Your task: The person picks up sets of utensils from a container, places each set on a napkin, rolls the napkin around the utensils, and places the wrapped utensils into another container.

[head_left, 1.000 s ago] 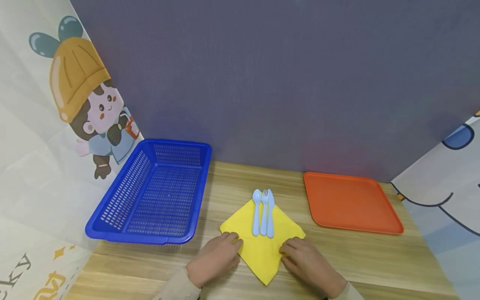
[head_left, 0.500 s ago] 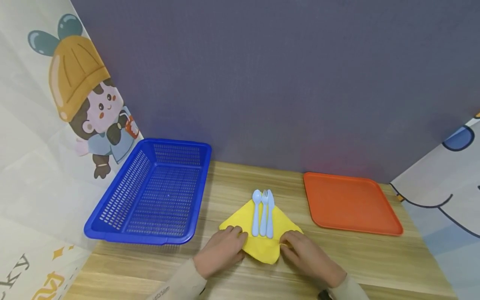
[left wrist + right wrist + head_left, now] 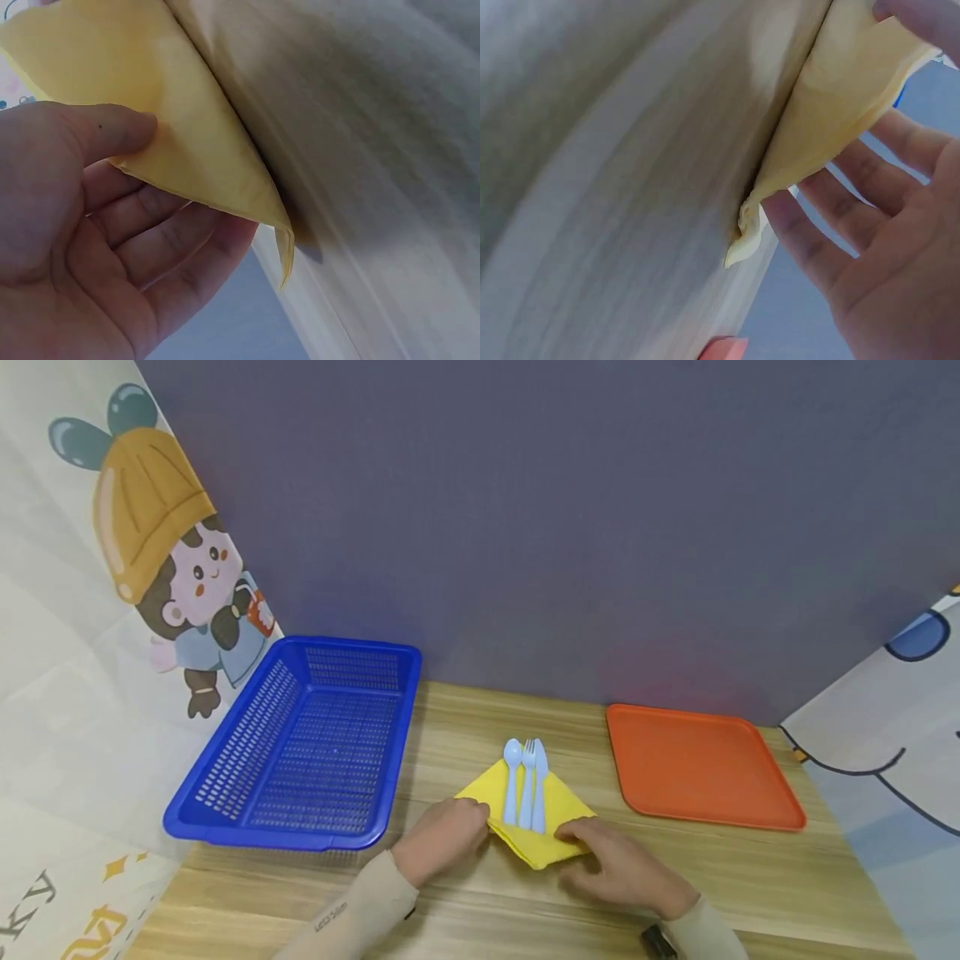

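Observation:
A yellow cloth napkin (image 3: pixel 564 800) lies cornerwise on the table, its near part folded up toward the cutlery. On it a light-blue spoon (image 3: pixel 512 781), fork (image 3: pixel 527 785) and knife (image 3: pixel 539 789) lie side by side, heads pointing away. My left hand (image 3: pixel 447 837) pinches the napkin's left near edge; in the left wrist view the thumb (image 3: pixel 124 133) is on one face and the fingers behind. At the right near edge my right hand (image 3: pixel 618 868) holds the cloth between thumb and spread fingers (image 3: pixel 814 244). Part of the fold is hidden by the hands.
A blue plastic basket (image 3: pixel 401 743) stands on the left of the wooden table (image 3: pixel 480 918). The orange tray (image 3: pixel 697 768) lies at the back right. A grey panel (image 3: pixel 525 527) rises behind, with printed sheets at both sides.
The napkin's near corner, which pointed toward me, has been folded up and away, under both hands. My left hand has moved forward and inward. Cutlery, basket and tray stay in place.

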Available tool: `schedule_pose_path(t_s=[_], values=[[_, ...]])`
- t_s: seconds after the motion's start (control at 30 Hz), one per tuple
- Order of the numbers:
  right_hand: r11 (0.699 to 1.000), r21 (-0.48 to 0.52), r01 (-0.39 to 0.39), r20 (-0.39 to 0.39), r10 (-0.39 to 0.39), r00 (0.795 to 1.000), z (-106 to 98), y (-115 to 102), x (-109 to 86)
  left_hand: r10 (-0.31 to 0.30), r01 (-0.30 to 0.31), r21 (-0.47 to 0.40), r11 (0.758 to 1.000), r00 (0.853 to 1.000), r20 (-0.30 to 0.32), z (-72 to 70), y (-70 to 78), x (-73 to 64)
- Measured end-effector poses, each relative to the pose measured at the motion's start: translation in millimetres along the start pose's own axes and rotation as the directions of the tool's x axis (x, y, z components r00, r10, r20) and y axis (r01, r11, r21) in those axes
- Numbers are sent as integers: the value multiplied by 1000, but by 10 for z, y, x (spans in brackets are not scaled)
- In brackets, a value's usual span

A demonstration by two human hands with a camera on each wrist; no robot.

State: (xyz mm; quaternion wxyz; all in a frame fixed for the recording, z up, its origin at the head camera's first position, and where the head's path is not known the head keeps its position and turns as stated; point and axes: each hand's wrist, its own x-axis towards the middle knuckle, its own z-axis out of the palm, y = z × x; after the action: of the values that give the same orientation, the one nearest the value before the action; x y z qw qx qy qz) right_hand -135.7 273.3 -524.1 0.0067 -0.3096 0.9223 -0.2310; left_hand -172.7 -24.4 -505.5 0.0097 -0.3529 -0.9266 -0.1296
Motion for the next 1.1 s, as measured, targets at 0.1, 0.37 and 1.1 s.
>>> schedule_pose_path(t_s=[0.1, 0.37, 1.1], values=[[1000, -12, -7, -3, 7, 1000, -25, 30, 53, -27, 27, -33, 999, 1000, 3, -11, -11, 37], [996, 24, -82, 5, 82, 997, -75, 145, 259, -100, 99, -81, 992, 995, -13, -17, -46, 109], [968, -111, -227, 85, 237, 968, -95, 161, 406, -192, 198, 83, 977, 979, -69, 103, -71, 199]])
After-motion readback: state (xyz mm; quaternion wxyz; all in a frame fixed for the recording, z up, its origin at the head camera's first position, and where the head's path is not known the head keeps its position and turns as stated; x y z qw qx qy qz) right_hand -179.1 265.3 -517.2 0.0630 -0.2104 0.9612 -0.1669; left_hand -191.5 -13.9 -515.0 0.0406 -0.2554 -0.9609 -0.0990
